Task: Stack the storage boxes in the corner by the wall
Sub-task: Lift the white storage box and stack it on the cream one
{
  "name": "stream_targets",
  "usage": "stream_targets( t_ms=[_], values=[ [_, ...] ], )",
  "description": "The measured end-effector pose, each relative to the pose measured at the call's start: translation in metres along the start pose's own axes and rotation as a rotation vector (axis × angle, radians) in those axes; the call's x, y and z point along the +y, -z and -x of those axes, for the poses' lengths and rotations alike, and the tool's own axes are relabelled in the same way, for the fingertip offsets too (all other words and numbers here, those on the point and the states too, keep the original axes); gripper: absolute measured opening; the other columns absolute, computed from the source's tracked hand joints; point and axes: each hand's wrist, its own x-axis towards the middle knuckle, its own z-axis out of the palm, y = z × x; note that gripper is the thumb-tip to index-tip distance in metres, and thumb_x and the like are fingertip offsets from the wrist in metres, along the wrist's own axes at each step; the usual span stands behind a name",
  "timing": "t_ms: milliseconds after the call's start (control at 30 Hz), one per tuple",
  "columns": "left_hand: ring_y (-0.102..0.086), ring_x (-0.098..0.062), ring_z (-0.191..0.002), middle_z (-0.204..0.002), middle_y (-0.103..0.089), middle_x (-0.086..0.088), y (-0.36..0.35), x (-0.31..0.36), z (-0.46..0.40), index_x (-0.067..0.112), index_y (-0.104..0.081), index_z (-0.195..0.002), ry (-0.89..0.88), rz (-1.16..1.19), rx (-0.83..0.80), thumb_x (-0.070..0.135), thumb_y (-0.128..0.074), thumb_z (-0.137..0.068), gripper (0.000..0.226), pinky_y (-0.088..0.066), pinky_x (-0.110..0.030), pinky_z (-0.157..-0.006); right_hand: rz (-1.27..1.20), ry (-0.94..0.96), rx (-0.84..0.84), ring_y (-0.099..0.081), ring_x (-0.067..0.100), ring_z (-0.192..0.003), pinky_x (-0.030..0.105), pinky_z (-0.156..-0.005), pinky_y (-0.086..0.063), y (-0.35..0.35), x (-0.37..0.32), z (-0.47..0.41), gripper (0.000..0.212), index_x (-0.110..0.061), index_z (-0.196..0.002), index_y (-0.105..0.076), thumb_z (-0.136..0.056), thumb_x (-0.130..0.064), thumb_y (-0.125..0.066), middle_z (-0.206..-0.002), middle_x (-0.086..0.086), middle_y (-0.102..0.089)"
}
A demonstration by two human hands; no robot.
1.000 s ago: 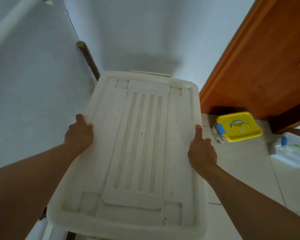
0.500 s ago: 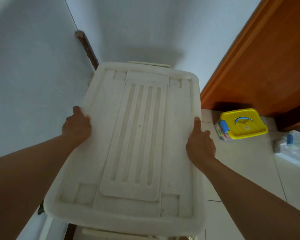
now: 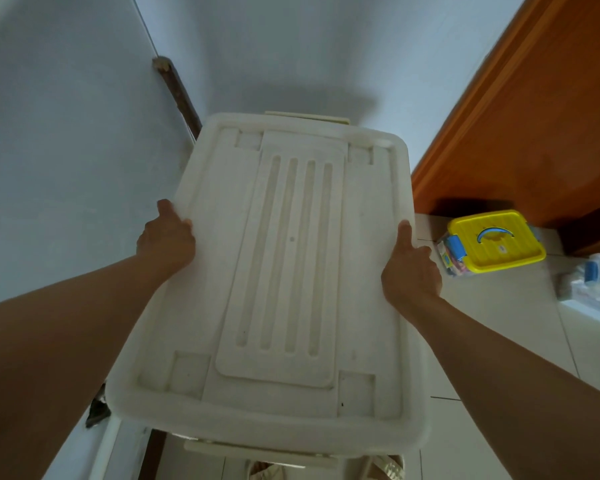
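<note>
I have the big white storage box (image 3: 284, 271) up in front of me, its ribbed lid facing the camera, held close to the pale wall (image 3: 66, 150) on my left with the far end toward the corner. By my reading this is the carry-and-place step: the box is not yet set down, and part of another pale container shows just under its near edge, though I cannot tell whether they touch. The wooden door (image 3: 534, 116) stands off to the right. Next I would lower the box squarely, keeping it level and snug to the wall. On the tiled floor (image 3: 499, 323) sit a small yellow-lidded box (image 3: 496, 240) and a clear box (image 3: 593, 289), likely next. My left hand (image 3: 167, 240) clasps the left rim; my right hand (image 3: 409, 265) clasps the right rim.
</note>
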Motion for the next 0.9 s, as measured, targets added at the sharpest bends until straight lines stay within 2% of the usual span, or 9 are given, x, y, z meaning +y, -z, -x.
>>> stream_targets(
  t_ms=[433,700,900],
  values=[
    [-0.053,-0.048,-0.111,-0.12,-0.054,-0.034,-0.004,-0.009,0.006,0.002,-0.028,-0.135,-0.004,-0.02,0.01,0.024,-0.038,-0.1,0.042,-0.041,-0.049,-0.092,0.005,0.007,-0.012,-0.057,0.036,-0.106,0.039,-0.087,-0.047,0.001,0.001,0.009,0.068,-0.022,-0.151,-0.001,-0.096,-0.01,-0.038,-0.125,0.023,-0.045],
    [-0.053,-0.048,-0.111,-0.12,-0.053,-0.034,0.002,-0.027,0.014,0.004,-0.027,-0.134,0.033,-0.027,-0.007,0.026,-0.037,-0.1,0.042,-0.041,-0.05,-0.092,0.018,0.032,-0.013,-0.06,0.033,-0.098,0.036,-0.078,-0.046,-0.001,-0.008,0.02,0.069,-0.021,-0.151,-0.001,-0.095,-0.01,-0.041,-0.119,0.021,-0.048],
    [-0.051,-0.047,-0.114,-0.123,-0.05,-0.034,0.005,-0.021,0.003,0.004,-0.028,-0.135,0.041,0.009,-0.017,0.022,-0.038,-0.099,0.042,-0.04,-0.049,-0.094,0.01,0.025,-0.038,-0.059,0.033,-0.101,0.033,-0.072,-0.039,-0.001,-0.01,0.02,0.068,-0.021,-0.151,-0.002,-0.096,-0.011,-0.041,-0.122,0.021,-0.048]
  ],
)
